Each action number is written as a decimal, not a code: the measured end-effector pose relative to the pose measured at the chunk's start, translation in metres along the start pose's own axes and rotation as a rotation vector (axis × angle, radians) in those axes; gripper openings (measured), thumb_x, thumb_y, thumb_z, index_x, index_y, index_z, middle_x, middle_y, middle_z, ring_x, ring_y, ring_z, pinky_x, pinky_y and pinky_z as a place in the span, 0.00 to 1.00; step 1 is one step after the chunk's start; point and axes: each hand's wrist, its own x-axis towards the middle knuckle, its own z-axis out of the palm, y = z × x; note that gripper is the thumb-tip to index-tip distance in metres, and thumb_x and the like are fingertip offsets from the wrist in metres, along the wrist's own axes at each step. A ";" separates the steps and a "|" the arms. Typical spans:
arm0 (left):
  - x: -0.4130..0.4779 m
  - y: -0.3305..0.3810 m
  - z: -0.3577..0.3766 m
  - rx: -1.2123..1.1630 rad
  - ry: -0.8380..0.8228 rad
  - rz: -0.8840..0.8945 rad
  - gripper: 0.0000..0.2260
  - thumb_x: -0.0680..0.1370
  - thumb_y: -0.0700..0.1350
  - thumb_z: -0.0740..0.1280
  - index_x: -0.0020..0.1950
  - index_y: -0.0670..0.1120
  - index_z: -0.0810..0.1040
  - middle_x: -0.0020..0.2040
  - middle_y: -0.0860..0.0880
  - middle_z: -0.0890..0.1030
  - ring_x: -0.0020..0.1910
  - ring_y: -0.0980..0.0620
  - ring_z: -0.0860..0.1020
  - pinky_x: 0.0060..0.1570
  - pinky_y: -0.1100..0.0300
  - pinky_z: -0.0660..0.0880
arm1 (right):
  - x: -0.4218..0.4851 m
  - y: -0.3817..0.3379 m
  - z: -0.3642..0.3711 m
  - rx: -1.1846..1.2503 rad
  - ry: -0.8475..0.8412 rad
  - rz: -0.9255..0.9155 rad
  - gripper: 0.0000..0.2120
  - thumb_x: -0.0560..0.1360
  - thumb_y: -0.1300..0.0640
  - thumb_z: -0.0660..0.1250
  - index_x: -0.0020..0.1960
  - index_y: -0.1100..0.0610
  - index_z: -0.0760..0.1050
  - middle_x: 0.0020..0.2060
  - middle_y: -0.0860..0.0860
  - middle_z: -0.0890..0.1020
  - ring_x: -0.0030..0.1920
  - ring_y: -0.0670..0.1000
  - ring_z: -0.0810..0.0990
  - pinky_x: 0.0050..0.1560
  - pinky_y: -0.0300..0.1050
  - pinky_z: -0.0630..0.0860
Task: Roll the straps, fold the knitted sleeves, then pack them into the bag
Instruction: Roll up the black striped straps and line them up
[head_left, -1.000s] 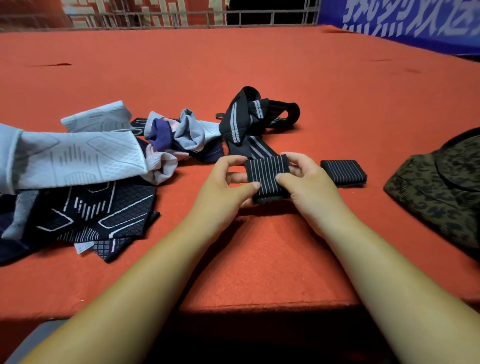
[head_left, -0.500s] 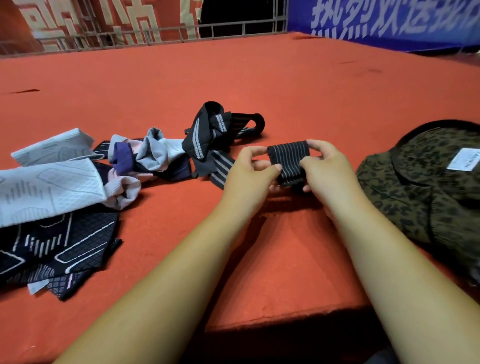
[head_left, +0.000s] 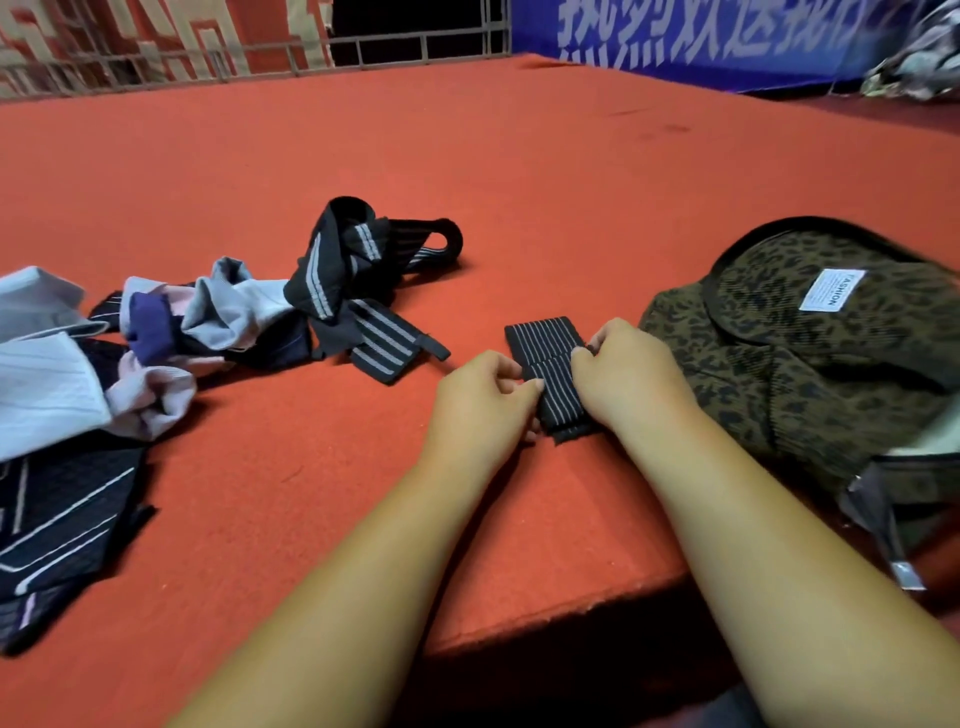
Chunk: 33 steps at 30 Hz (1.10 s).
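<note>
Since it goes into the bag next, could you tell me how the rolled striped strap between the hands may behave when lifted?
The rolled strap looks soft knit, so probably light and squashy. Left hand and right hand both pinch it; released, it may spring open.

rolled strap (head_left: 560, 397) — carried right | set down against second roll (head_left: 543, 336)

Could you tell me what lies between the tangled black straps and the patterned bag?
In the head view, a rolled strap and, touching it, a second roll held by the left hand and right hand.
</note>
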 end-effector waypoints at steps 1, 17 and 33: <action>0.000 -0.002 -0.001 0.084 0.030 0.048 0.02 0.81 0.43 0.72 0.52 0.46 0.82 0.42 0.46 0.87 0.35 0.50 0.86 0.42 0.54 0.83 | -0.002 0.000 0.000 -0.020 -0.005 0.000 0.17 0.82 0.48 0.63 0.64 0.58 0.78 0.62 0.60 0.82 0.64 0.64 0.80 0.61 0.55 0.78; 0.023 -0.029 -0.061 0.559 0.332 0.038 0.12 0.81 0.47 0.65 0.56 0.42 0.84 0.64 0.41 0.81 0.61 0.39 0.79 0.61 0.47 0.74 | -0.033 -0.050 0.012 0.332 0.021 -0.239 0.09 0.80 0.53 0.64 0.51 0.50 0.84 0.53 0.51 0.81 0.58 0.57 0.79 0.60 0.51 0.76; -0.071 -0.009 -0.161 -0.115 0.010 -0.010 0.04 0.84 0.47 0.71 0.54 0.48 0.78 0.48 0.46 0.84 0.41 0.52 0.83 0.44 0.56 0.79 | -0.060 -0.102 0.058 0.659 -0.441 -0.049 0.24 0.79 0.36 0.67 0.60 0.54 0.83 0.52 0.48 0.88 0.53 0.53 0.86 0.59 0.51 0.81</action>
